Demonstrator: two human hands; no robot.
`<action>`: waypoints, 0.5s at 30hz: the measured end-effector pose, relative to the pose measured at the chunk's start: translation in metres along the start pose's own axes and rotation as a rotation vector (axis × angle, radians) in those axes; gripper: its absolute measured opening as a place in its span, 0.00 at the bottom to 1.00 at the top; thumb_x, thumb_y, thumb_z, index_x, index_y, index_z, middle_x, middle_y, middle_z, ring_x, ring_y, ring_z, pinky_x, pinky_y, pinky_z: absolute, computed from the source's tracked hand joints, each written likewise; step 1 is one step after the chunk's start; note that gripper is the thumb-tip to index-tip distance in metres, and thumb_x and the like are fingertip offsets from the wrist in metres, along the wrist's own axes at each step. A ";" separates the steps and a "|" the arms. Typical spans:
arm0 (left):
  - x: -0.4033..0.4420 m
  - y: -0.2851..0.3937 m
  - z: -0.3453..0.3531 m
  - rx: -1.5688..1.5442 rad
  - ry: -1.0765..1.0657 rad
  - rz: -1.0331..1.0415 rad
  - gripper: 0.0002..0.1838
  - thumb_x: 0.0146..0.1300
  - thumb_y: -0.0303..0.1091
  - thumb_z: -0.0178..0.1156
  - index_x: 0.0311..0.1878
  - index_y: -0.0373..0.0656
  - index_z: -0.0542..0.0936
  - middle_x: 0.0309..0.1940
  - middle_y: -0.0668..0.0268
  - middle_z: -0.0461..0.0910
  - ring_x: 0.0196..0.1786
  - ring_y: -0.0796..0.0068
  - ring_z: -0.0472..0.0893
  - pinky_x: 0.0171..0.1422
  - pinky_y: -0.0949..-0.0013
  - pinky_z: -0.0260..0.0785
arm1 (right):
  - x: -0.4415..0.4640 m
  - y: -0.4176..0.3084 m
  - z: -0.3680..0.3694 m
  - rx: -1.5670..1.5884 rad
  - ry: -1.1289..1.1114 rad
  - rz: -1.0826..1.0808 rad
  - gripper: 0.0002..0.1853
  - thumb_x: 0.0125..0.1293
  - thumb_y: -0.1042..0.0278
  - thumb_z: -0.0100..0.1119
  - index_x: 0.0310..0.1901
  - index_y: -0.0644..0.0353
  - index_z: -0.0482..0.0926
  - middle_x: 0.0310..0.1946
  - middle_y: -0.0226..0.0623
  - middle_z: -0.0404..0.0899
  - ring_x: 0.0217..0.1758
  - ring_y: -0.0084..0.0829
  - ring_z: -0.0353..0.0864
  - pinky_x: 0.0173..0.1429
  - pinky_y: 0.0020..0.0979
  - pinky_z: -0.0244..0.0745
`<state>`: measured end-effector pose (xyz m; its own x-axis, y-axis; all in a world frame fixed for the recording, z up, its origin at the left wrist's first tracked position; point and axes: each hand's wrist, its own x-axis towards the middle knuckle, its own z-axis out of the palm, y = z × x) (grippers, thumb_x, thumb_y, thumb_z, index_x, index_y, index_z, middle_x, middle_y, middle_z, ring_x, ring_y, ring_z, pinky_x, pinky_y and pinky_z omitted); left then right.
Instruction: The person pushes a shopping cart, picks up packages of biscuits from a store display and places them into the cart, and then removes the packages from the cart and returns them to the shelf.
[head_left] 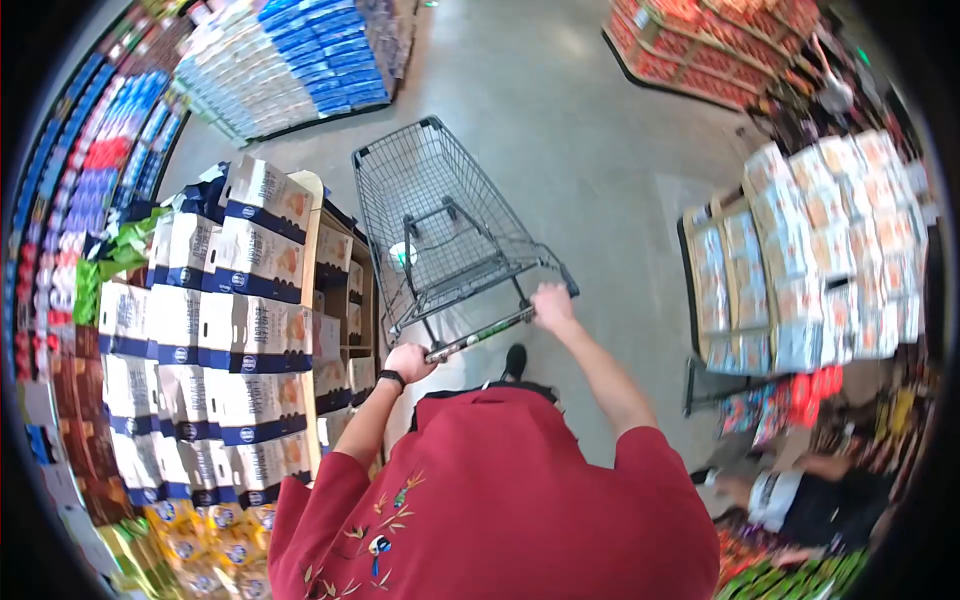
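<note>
A grey wire shopping cart (450, 215) stands in front of me, angled a little to the left. Its basket holds no goods that I can see; a round white and green label (403, 254) shows near its left side. My left hand (409, 362), with a dark band at the wrist, is wrapped round the left end of the cart's handle (480, 333). Round the right end of the same bar my right hand (552, 306) is closed. Close beside the left hand rises a stack of white and navy boxes (255, 335).
Blue and white packs (320, 55) are piled beyond the cart, red-orange goods (700, 50) at the far right. A display of pale packages (830, 240) stands on the right, with another person (820, 505) below it. Grey floor (610, 200) runs between the displays.
</note>
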<state>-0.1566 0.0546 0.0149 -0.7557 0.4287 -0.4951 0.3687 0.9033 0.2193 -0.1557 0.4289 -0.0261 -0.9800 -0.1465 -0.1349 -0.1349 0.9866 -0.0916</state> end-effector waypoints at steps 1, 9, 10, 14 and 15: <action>0.007 -0.001 -0.013 -0.006 -0.014 -0.008 0.20 0.58 0.55 0.58 0.36 0.48 0.87 0.35 0.52 0.86 0.42 0.50 0.85 0.51 0.50 0.77 | 0.021 0.012 -0.002 -0.001 -0.227 -0.010 0.09 0.50 0.62 0.64 0.32 0.55 0.87 0.36 0.43 0.85 0.47 0.43 0.84 0.54 0.45 0.78; 0.079 -0.024 -0.044 0.019 0.034 -0.088 0.17 0.54 0.51 0.61 0.31 0.47 0.87 0.30 0.55 0.85 0.37 0.52 0.85 0.47 0.52 0.79 | 0.125 0.040 -0.032 0.003 -0.410 -0.185 0.13 0.50 0.63 0.60 0.34 0.59 0.88 0.37 0.45 0.87 0.43 0.44 0.87 0.50 0.41 0.83; 0.089 -0.028 -0.053 0.015 0.041 -0.089 0.17 0.54 0.51 0.61 0.31 0.48 0.87 0.30 0.55 0.85 0.37 0.52 0.85 0.47 0.52 0.79 | 0.139 0.043 -0.032 0.010 -0.399 -0.184 0.13 0.49 0.64 0.60 0.33 0.59 0.88 0.36 0.45 0.87 0.43 0.44 0.87 0.50 0.41 0.83; 0.137 -0.051 -0.091 0.020 0.069 -0.098 0.16 0.53 0.51 0.62 0.30 0.49 0.87 0.27 0.55 0.85 0.35 0.52 0.85 0.44 0.52 0.79 | 0.206 0.054 -0.040 0.020 -0.375 -0.188 0.12 0.48 0.63 0.61 0.32 0.59 0.88 0.35 0.46 0.87 0.42 0.44 0.88 0.49 0.41 0.83; 0.149 -0.058 -0.101 0.016 0.074 -0.097 0.16 0.53 0.51 0.62 0.30 0.49 0.87 0.27 0.55 0.85 0.35 0.52 0.85 0.44 0.52 0.79 | 0.224 0.056 -0.041 0.018 -0.368 -0.186 0.13 0.47 0.63 0.61 0.32 0.58 0.88 0.34 0.45 0.87 0.41 0.44 0.88 0.49 0.42 0.83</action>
<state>-0.3451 0.0677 0.0137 -0.8260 0.3400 -0.4495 0.3000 0.9404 0.1601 -0.3885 0.4539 -0.0209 -0.8207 -0.3412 -0.4583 -0.2991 0.9400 -0.1643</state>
